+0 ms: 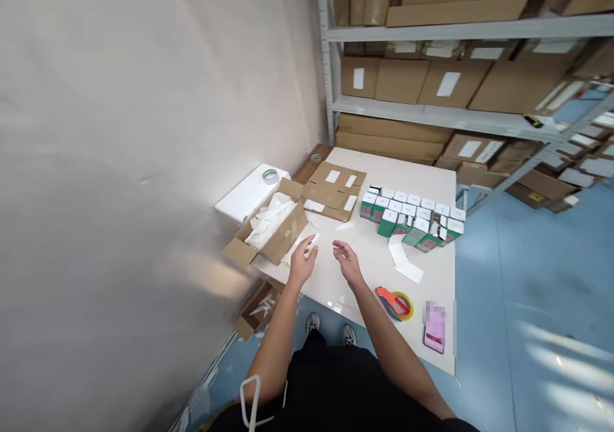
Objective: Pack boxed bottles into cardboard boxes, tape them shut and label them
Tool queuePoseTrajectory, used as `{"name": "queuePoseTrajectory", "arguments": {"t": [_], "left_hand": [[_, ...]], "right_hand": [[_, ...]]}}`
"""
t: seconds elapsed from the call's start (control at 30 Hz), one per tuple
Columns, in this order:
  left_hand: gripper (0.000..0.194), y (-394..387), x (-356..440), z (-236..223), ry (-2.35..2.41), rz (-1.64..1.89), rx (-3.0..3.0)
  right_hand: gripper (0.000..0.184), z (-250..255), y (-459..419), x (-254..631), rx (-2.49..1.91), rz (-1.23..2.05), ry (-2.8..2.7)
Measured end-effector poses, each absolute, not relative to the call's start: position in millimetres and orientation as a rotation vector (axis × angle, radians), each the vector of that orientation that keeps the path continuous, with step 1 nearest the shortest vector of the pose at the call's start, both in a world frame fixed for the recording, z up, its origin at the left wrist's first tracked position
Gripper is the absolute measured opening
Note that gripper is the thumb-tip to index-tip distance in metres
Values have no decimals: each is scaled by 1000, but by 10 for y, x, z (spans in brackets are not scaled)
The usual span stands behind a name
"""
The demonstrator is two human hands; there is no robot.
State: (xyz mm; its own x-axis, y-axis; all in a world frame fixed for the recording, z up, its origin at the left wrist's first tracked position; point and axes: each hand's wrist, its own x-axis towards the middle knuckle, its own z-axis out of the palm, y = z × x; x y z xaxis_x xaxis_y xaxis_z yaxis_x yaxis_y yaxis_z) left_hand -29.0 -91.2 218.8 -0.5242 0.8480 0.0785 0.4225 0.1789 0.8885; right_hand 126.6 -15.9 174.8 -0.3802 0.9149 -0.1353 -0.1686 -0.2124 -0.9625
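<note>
Above the front part of the white table [345, 272], my left hand [302, 262] is held with its fingers apart and nothing in it. Close by on its left is an open cardboard box [283, 233] with crumpled white paper [268, 221] inside. My right hand [348, 262] faces the left one across a gap, fingers loosely curved and apart, also holding nothing. A flattened piece of cardboard [330, 189] lies beyond both hands. To the right stand several small green-and-white boxes [415, 217] in rows, with a white paper strip [405, 262] in front of them.
An orange-handled cutter [391, 299] rests on tape rolls [407, 307], near a phone [434, 329]. Another tape roll [270, 176] sits on a white box [247, 195]. A cardboard box [259, 307] is on the floor. Shelves [460, 121] with cartons stand behind; a wall [167, 131] borders the left.
</note>
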Motion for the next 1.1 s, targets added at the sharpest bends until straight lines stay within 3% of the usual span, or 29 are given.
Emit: {"name": "queuePoseTrajectory", "arguments": {"t": [0.67, 0.87, 1.1], "left_hand": [[45, 628, -861, 1940, 1474, 1126, 1365], [44, 597, -610, 1650, 1341, 1019, 1330], [48, 323, -279, 1662, 1294, 937, 1390]], "right_hand": [[40, 1779, 410, 1617, -1365, 1051, -910], [43, 1391, -32, 1944, -1613, 998, -780], [47, 667, -535, 2606, -1884, 1082, -655]]}}
